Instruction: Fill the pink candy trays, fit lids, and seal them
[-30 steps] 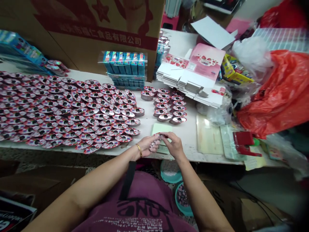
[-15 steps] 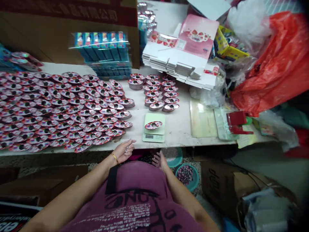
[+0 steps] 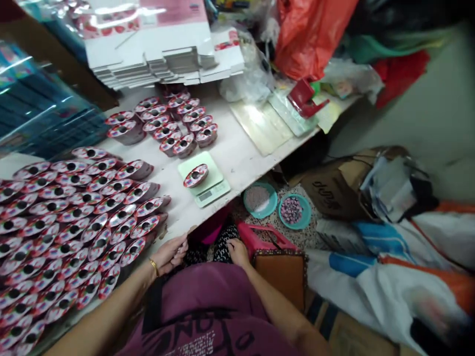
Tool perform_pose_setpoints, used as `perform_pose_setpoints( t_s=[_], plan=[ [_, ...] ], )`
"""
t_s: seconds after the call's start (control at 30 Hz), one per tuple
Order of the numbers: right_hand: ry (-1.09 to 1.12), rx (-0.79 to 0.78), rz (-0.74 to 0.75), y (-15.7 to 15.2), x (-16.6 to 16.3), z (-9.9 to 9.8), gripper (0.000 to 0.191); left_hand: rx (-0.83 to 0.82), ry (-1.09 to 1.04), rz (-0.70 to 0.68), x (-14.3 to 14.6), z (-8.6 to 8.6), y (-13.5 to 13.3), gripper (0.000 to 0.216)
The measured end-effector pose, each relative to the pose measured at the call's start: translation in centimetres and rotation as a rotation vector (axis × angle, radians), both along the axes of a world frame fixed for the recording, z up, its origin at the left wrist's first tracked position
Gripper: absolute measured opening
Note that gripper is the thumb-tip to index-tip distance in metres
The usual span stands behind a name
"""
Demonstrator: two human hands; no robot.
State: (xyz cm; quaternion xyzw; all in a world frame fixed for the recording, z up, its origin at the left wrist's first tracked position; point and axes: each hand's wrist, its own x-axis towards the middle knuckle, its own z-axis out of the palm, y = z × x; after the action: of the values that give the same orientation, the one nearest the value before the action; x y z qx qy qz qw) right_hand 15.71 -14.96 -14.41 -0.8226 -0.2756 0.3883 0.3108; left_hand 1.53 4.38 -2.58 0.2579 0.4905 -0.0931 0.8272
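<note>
My left hand [image 3: 170, 253], with a gold bracelet at the wrist, is at the table's front edge, its fingers curled together. Whatever they may hold is hidden. My right hand [image 3: 238, 252] is low over the patterned trousers [image 3: 225, 242], fingers bent inward; I cannot make out anything in them. Between and beyond the hands, a pale green digital scale [image 3: 218, 190] stands on the table with one oval, red-and-white labelled pack [image 3: 196, 175] on it. Many similar oval packs [image 3: 76, 212], each with a dark round centre, stand in rows left of it. A smaller group [image 3: 184, 145] is behind the scale.
Flattened pink-and-white cartons [image 3: 178, 62] are stacked at the back. A red hole punch [image 3: 306, 99] lies on plastic sheets at the right. Two turquoise basins [image 3: 276, 201] [image 3: 309, 212] are on the floor, beside a pink stool [image 3: 272, 232] and white sacks [image 3: 356, 291].
The view has swung right and down, bringing the stool and sacks into sight. My right hand's fingers have curled in from a spread pose. The pack is still on the scale.
</note>
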Motion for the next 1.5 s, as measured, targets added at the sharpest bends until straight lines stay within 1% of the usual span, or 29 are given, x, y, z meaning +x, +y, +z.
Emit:
perform_pose_setpoints(
  t_s=[0.1, 0.2, 0.27, 0.3, 0.33, 0.4, 0.47, 0.53, 0.57, 0.63, 0.7, 0.77, 0.83, 0.9, 0.97, 1.07, 1.13, 1.2, 1.27, 1.33, 1.4, 1.43, 1.5],
  plan=[
    [-0.080, 0.105, -0.136, -2.1, -1.7, -0.3, 0.024, 0.032, 0.017, -0.093, 0.3, -0.4, 0.3, 0.036],
    [-0.079, 0.101, -0.272, -4.1, -2.1, -0.5, 0.025, 0.058, 0.060, -0.145, 1.0, -0.7, 0.1, 0.034],
    [-0.080, 0.082, -0.313, -4.6, -1.5, 0.5, 0.024, 0.046, 0.084, -0.156, 1.8, -0.8, -0.4, 0.032],
    [-0.095, 0.097, -0.309, -4.4, -1.0, 1.5, 0.024, 0.033, 0.091, -0.154, 2.4, -0.8, -0.7, 0.030],
    [-0.121, 0.134, -0.285, -3.8, -0.4, 3.0, 0.023, 0.018, 0.094, -0.149, 3.1, -0.6, -1.1, 0.027],
    [-0.194, 0.265, -0.158, -1.8, 1.0, 6.9, 0.022, -0.022, 0.070, -0.128, 4.8, 0.0, -2.0, 0.022],
    [-0.271, 0.392, 0.075, 0.8, 2.1, 11.3, 0.025, -0.097, -0.006, -0.066, 6.5, 1.0, -3.0, 0.021],
    [-0.371, 0.416, 0.300, 3.2, 2.5, 15.1, 0.028, -0.203, -0.117, 0.028, 7.6, 2.0, -3.7, 0.023],
    [-0.423, 0.402, 0.382, 4.1, 2.4, 16.4, 0.028, -0.247, -0.168, 0.080, 7.8, 2.5, -3.9, 0.024],
    [-0.508, 0.364, 0.485, 5.2, 1.7, 18.0, 0.023, -0.296, -0.242, 0.167, 7.3, 3.2, -4.0, 0.024],
    [-0.539, 0.361, 0.584, 5.5, 0.6, 18.2, 0.019, -0.320, -0.270, 0.209, 5.8, 3.7, -3.9, 0.023],
    [-0.546, 0.378, 0.684, 5.5, -0.6, 17.9, 0.016, -0.348, -0.270, 0.209, 3.7, 4.0, -3.7, 0.021],
    [-0.556, 0.377, 0.749, 5.5, -1.7, 17.8, 0.015, -0.358, -0.258, 0.192, 1.8, 4.3, -3.6, 0.021],
    [-0.582, 0.372, 0.788, 5.8, -2.5, 17.9, 0.013, -0.322, -0.258, 0.204, 0.5, 4.4, -3.5, 0.021],
    [-0.628, 0.372, 0.835, 6.6, -2.8, 18.3, 0.011, -0.273, -0.275, 0.243, -0.1, 4.6, -3.4, 0.019],
    [-0.696, 0.396, 0.901, 8.0, -2.3, 18.8, 0.009, -0.232, -0.327, 0.355, 0.2, 4.7, -3.2, 0.016],
    [-0.668, 0.463, 0.935, 8.9, -1.3, 19.1, 0.008, -0.225, -0.366, 0.424, 0.9, 4.8, -3.1, 0.015],
    [-0.556, 0.566, 0.946, 9.7, 0.4, 19.3, 0.009, -0.215, -0.401, 0.497, 1.9, 4.8, -3.1, 0.016],
    [-0.422, 0.649, 0.899, 10.5, 2.8, 19.8, 0.012, -0.205, -0.424, 0.572, 3.0, 4.9, -3.1, 0.017],
    [-0.344, 0.691, 0.808, 11.8, 5.9, 20.3, 0.013, -0.192, -0.436, 0.632, 4.1, 4.8, -3.2, 0.020],
    [-0.352, 0.714, 0.749, 13.7, 9.1, 20.7, 0.013, -0.169, -0.439, 0.682, 5.0, 4.8, -3.5, 0.025],
    [-0.383, 0.723, 0.745, 14.8, 10.6, 20.8, 0.013, -0.157, -0.437, 0.710, 5.4, 4.7, -3.7, 0.026],
    [-0.476, 0.728, 0.782, 17.2, 12.7, 20.6, 0.013, -0.138, -0.425, 0.774, 6.0, 4.6, -4.1, 0.026]
  ],
)
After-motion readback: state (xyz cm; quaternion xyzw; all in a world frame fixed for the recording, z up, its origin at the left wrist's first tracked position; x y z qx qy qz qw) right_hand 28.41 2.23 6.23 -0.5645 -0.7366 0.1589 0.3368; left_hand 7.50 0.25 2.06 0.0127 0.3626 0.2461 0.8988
